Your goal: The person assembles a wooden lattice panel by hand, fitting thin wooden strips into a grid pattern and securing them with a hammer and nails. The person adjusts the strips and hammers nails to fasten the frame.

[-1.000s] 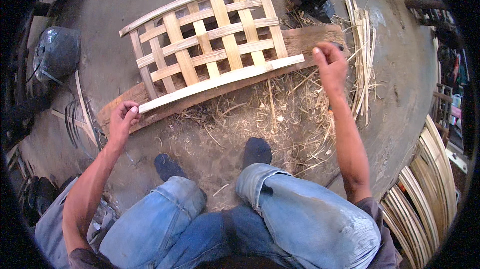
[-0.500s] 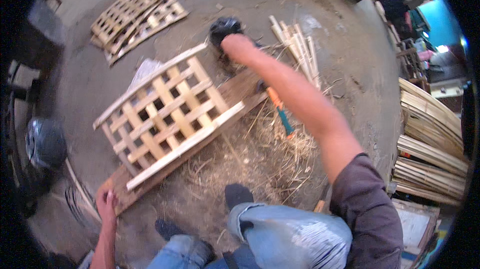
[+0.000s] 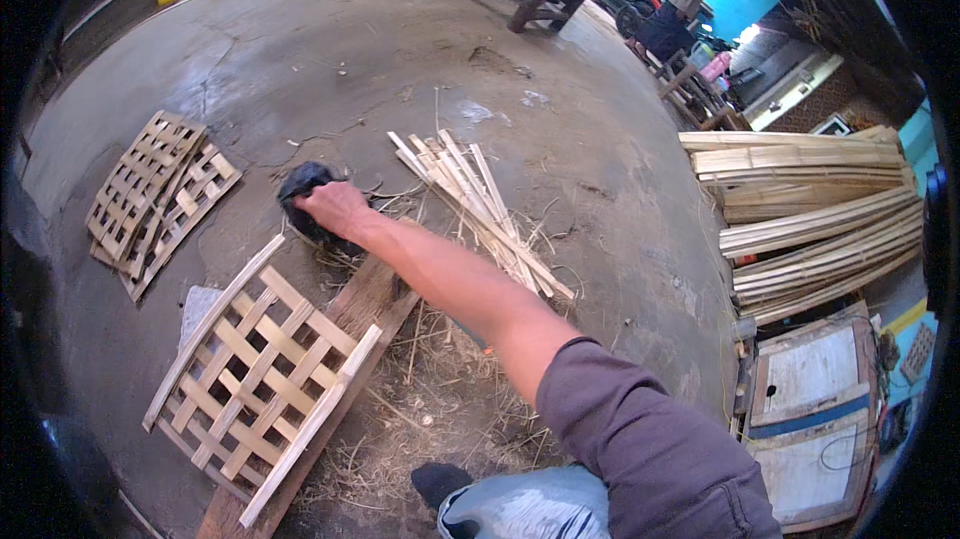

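Note:
My right hand (image 3: 336, 207) reaches forward and is closed on a black plastic bag (image 3: 304, 182) on the floor, past the far end of a wooden plank (image 3: 365, 301). What the bag holds is hidden. A woven bamboo lattice panel (image 3: 262, 379) with thicker strips along two sides lies on the plank, nearer to me and left of my forearm. My left hand is out of the picture. Most of a teal and orange tool handle (image 3: 470, 335) is covered by my right forearm.
Finished-looking lattice panels (image 3: 150, 189) lie stacked at the left. Loose bamboo strips (image 3: 480, 204) lie beyond my forearm, shavings (image 3: 420, 429) around my foot. Bundled bamboo slats (image 3: 820, 239) and a white-panelled frame (image 3: 815, 379) are at the right. A person (image 3: 685, 4) stands far back.
The view has swung to the right and up, so the lattice panel sits lower left. My left hand, earlier on the plank's near end, has left the picture. My right hand stays at the black bag.

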The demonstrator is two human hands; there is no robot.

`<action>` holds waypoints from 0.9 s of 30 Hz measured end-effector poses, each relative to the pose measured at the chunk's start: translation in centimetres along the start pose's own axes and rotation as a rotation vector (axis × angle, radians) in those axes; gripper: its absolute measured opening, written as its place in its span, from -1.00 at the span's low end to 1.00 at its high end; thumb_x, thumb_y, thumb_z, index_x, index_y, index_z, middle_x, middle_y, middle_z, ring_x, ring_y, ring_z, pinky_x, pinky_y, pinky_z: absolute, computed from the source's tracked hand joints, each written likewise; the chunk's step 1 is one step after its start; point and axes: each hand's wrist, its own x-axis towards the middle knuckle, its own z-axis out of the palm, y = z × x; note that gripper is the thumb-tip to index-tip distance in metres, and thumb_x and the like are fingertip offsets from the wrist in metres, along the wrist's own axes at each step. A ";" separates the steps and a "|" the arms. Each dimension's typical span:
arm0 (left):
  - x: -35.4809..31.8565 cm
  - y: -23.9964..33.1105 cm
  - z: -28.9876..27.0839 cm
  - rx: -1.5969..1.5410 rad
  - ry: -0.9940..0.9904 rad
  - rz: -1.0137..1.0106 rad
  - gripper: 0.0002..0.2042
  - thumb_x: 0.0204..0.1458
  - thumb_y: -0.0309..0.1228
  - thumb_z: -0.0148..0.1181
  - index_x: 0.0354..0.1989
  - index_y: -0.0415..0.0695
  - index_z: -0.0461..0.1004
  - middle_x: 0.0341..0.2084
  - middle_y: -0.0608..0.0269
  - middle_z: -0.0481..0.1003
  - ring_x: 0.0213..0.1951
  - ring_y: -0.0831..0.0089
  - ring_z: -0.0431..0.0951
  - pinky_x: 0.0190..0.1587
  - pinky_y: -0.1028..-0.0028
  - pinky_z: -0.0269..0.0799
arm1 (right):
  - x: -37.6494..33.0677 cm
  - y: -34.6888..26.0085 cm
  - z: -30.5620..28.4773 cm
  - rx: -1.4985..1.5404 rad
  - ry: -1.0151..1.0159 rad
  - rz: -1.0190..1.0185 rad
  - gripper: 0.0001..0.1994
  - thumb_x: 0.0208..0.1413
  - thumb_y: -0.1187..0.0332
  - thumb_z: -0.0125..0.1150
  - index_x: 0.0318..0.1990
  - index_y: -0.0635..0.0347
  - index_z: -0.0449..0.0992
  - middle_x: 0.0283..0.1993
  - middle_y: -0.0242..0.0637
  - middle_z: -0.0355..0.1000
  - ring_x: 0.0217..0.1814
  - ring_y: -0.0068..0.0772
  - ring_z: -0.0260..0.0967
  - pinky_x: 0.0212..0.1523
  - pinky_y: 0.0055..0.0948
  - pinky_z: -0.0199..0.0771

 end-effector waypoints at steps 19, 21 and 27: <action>0.8 -0.6 -0.2 0.063 -0.078 0.038 -0.60 0.23 -0.13 0.11 0.04 -0.23 0.44 -0.19 0.07 0.50 -0.15 0.31 0.51 -0.15 0.37 0.52 | 2.3 0.3 4.9 0.126 -0.215 0.181 -0.68 0.20 0.34 -0.01 0.06 0.11 0.52 0.10 -0.10 0.48 0.12 -0.10 0.47 0.08 -0.13 0.48; 0.7 -1.6 -0.6 0.140 -0.026 0.087 -0.62 0.22 -0.16 0.10 -0.02 -0.26 0.47 -0.22 0.05 0.52 -0.19 0.30 0.51 -0.14 0.35 0.49 | 2.4 0.4 5.2 0.086 -0.156 0.139 -0.64 0.21 0.33 -0.05 0.13 0.15 0.48 0.14 -0.03 0.45 0.16 -0.11 0.44 0.15 -0.16 0.44; -0.4 -0.7 -2.5 0.317 0.041 0.191 -0.68 0.21 -0.24 0.09 -0.17 -0.32 0.54 -0.32 0.04 0.56 -0.26 0.29 0.49 -0.14 0.34 0.41 | 3.6 -1.8 5.1 0.075 -0.233 0.136 -0.66 0.17 0.35 0.00 0.07 0.12 0.54 0.12 -0.09 0.47 0.17 -0.18 0.44 0.18 -0.18 0.41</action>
